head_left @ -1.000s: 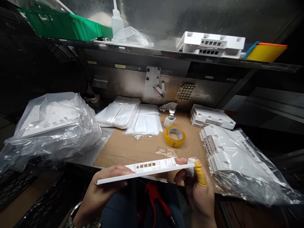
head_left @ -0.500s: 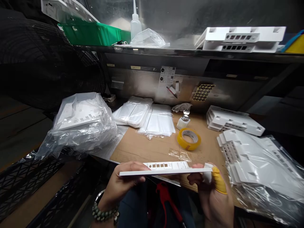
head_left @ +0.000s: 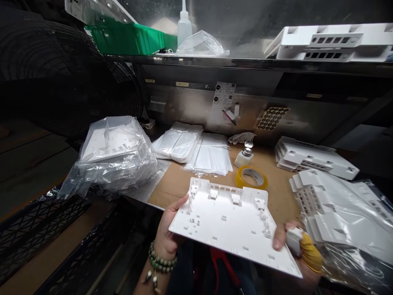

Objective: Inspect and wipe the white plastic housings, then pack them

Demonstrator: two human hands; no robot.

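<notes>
A white plastic housing panel [head_left: 227, 229] is held in both hands over the bench's front edge, its inner side with clips and small posts facing me. My left hand [head_left: 170, 227] grips its left edge; beads circle that wrist. At the right edge, my right hand [head_left: 299, 248] closes on the panel, thumb on top. A yellow finger cot [head_left: 310, 253] and a white wrap [head_left: 294, 241] cover fingers of that hand. Just beyond the panel lies a roll of yellow tape [head_left: 251, 177], beside a small pump bottle [head_left: 244, 155].
Bagged white panels [head_left: 110, 143] sit at left, near flat clear bags [head_left: 178, 141]. On the right are stacked white housings [head_left: 316, 157] and more under plastic film [head_left: 334, 209]. A shelf above bears a green bin [head_left: 125, 39]. Red-handled tool [head_left: 225, 266] shows below the panel.
The panel has tilted from edge-on to showing its inner face. Both hands have turned with it, my right hand moving right. The camera view has shifted slightly.
</notes>
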